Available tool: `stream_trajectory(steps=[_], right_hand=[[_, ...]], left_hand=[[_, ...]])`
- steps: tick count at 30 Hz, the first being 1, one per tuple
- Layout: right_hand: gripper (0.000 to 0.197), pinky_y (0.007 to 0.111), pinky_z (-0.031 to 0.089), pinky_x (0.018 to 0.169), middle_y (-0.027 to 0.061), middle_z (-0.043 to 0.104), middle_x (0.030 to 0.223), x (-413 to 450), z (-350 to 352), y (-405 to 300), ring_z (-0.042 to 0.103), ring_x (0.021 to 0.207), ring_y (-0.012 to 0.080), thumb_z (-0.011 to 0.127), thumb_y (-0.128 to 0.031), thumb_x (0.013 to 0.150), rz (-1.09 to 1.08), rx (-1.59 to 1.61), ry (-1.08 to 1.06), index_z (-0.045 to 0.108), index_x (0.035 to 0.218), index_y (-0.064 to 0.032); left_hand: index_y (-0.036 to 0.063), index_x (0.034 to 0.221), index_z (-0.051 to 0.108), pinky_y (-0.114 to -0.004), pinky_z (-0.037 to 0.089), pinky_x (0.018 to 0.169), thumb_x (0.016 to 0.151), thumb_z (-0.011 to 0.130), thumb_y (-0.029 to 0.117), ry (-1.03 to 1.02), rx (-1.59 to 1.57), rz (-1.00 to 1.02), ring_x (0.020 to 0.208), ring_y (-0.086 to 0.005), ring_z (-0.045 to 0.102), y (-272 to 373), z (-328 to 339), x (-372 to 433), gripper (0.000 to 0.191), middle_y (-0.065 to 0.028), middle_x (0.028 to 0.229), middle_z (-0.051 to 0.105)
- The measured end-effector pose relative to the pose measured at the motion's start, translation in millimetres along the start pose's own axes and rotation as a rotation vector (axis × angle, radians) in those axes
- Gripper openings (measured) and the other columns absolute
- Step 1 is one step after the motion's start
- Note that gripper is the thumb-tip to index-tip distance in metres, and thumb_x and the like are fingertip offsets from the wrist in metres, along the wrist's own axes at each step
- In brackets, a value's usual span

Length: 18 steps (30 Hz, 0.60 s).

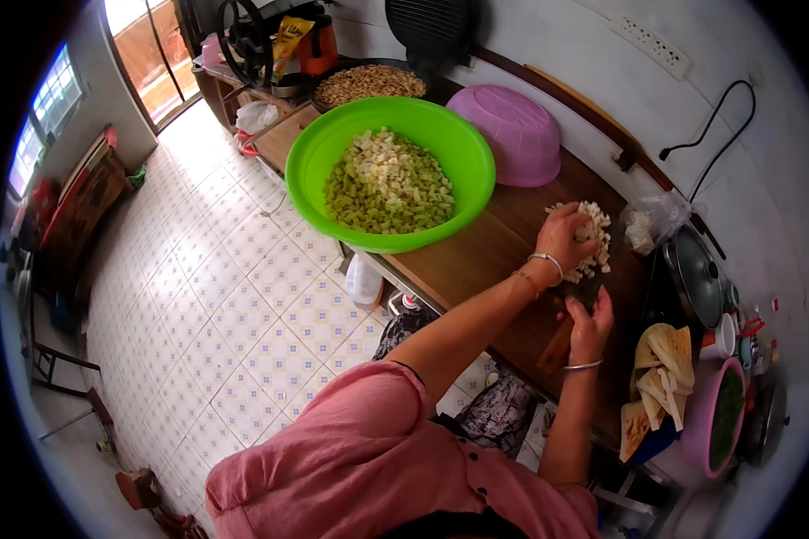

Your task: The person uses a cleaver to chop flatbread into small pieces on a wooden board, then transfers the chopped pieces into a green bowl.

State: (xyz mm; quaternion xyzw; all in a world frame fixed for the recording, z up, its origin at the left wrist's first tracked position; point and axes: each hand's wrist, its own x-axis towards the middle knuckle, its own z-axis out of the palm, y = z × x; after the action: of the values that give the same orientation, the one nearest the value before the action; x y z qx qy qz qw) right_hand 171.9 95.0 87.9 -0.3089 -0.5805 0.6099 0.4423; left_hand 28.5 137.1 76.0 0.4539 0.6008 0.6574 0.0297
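Note:
A heap of chopped white pieces (594, 232) lies on the dark wooden worktop (438, 269) by the wall. My left hand (563, 241) rests on the near side of this heap, its fingers bent and spread over it. Just below, my right hand (590, 327) grips a broad kitchen knife (556, 347), close to where the blade meets the wooden handle. Its dark blade lies low beside the heap, partly hidden by both hands. A large green basin (313, 219) on the left holds diced green pieces (384, 199) with white ones (391, 155) piled on top.
An upturned pink plastic basket (512, 135) stands behind the basin, near a pan of brown pieces (371, 84). Along the right are a plastic bag (647, 226), a glass-lidded pan (694, 276), flatbread pieces (664, 377) and a pink tub of greens (694, 418). The worktop edge drops to tiled floor (243, 303).

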Motion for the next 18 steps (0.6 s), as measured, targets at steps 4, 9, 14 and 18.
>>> stream_trajectory(steps=[4, 9, 14, 18], right_hand=[[0.041, 0.026, 0.047, 0.051, 0.0118, 0.059, 0.093, 13, 47, -38, 0.062, 0.069, 0.0193, 0.06, 0.001, 0.077, -0.035, -0.005, -0.132, 0.044, 0.115, 0.0049], [0.039, 0.026, 0.049, 0.051, 0.0112, 0.06, 0.091, 27, 127, -73, 0.062, 0.069, 0.0191, 0.059, 0.001, 0.077, -0.014, 0.016, -0.31, 0.045, 0.113, 0.0045], [0.048, 0.028, 0.05, 0.052, 0.0116, 0.061, 0.085, 59, 184, -77, 0.062, 0.067, 0.0173, 0.063, -0.003, 0.071, -0.118, -0.331, -0.578, 0.044, 0.114, 0.0054], [0.052, 0.03, 0.05, 0.053, 0.0125, 0.061, 0.083, 61, 205, -65, 0.062, 0.065, 0.0171, 0.063, -0.004, 0.069, -0.73, -0.939, -0.41, 0.043, 0.116, 0.0063]], left_hand=[[0.0025, 0.099, 0.065, -0.038, 0.042, 0.094, 0.063, 0.075, 0.025, 0.125, -0.006, 0.095, 0.107, -0.0364, 0.053, 21, -54, 38, 0.043, -0.0228, 0.116, 0.055], [-0.0003, 0.099, 0.065, -0.034, 0.047, 0.084, 0.067, 0.074, 0.028, 0.257, 0.123, 0.105, 0.096, -0.0289, 0.061, 11, -149, 76, 0.043, -0.0199, 0.104, 0.062], [0.0014, 0.104, 0.064, -0.033, 0.05, 0.075, 0.075, 0.067, 0.029, 0.373, 0.275, -0.191, 0.083, -0.0266, 0.064, -10, -223, 81, 0.039, -0.0175, 0.097, 0.065], [-0.0008, 0.101, 0.063, -0.041, 0.042, 0.093, 0.074, 0.064, 0.019, 0.45, 0.428, -0.18, 0.104, -0.0368, 0.054, -46, -274, 77, 0.034, -0.0239, 0.108, 0.059]])
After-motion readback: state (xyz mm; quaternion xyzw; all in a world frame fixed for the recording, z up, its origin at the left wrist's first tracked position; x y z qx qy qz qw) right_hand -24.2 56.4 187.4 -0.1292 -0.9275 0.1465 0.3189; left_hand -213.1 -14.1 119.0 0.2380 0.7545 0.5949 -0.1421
